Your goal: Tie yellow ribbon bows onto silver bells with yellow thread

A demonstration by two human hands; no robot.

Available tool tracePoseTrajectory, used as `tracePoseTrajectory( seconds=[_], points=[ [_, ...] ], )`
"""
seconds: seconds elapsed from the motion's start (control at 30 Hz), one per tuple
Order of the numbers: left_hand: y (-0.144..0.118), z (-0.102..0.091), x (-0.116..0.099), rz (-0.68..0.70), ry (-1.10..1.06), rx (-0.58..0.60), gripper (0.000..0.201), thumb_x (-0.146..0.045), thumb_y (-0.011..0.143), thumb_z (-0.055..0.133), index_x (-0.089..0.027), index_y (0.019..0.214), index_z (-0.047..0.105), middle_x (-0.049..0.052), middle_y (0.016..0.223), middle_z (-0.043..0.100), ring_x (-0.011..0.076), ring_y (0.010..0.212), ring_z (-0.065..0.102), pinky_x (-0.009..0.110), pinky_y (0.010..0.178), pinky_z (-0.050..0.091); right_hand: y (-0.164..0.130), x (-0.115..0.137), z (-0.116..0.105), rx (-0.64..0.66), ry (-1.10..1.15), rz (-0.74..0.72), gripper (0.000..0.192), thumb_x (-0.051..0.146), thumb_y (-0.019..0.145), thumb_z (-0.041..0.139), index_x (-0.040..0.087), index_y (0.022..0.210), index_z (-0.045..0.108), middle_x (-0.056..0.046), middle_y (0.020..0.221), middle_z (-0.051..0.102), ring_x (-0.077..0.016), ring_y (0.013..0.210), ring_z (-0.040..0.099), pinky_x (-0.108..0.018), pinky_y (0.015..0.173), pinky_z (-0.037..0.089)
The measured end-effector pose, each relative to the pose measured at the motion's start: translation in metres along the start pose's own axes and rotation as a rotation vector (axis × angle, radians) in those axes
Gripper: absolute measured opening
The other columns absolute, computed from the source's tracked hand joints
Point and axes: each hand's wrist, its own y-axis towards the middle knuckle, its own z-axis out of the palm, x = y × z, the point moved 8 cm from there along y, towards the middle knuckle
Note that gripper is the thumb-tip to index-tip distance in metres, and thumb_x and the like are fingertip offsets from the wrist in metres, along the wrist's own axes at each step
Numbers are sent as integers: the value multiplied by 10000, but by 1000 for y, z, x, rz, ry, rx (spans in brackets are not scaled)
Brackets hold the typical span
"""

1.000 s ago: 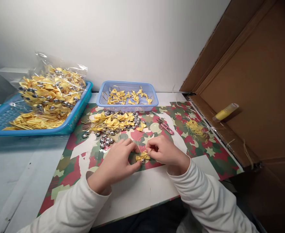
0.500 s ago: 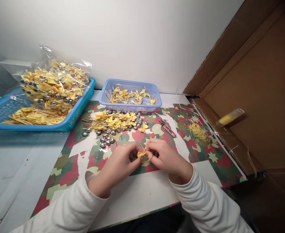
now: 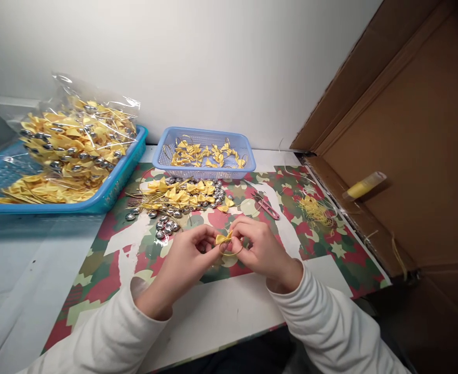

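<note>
A person's left hand [image 3: 185, 259] and right hand [image 3: 260, 251] pinch a small yellow ribbon bow [image 3: 223, 238] between fingertips, just above a camouflage-print mat [image 3: 108, 249], a thin gold cord loop [image 3: 232, 253] hanging beneath it. Both hands grasp the bow; the step in hand appears to be tying cord to bow. At eleven o'clock lies a heap of loose bows and silver beads [image 3: 178, 200]; at twelve, a lavender basket [image 3: 204, 153] of bows. The next move likely calls for a firm, steady pull on the cord.
</note>
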Motion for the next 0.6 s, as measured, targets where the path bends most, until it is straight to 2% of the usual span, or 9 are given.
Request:
tracePoseTrajectory(
  seconds=[0.2, 0.37, 0.6],
  points=[
    [-4, -3, -9, 54, 67, -59, 228, -398, 747, 705, -175, 762, 658, -20, 604, 579, 109, 546, 481, 208, 491, 380, 0, 0, 1, -12, 4, 2, 184, 120, 794, 523, 196, 649, 439, -22, 750, 548, -133, 679, 518, -242, 578, 410],
    [-8, -9, -16, 83, 159, -164, 259, -429, 733, 703, -172, 707, 682, -40, 516, 476, 96, 490, 397, 208, 437, 305, 1, 0, 4, 3, -24, 4, 209, 143, 823, 516, 200, 643, 426, -25, 755, 550, -131, 678, 505, -247, 587, 423],
    [-7, -5, -8, -10, 83, -127, 291, -462, 742, 690, -172, 744, 710, -61, 433, 440, 84, 405, 369, 210, 378, 275, 1, 2, 6, -7, -80, -35, 209, 118, 829, 467, 208, 648, 409, -29, 759, 551, -135, 690, 511, -255, 605, 439]
  ],
)
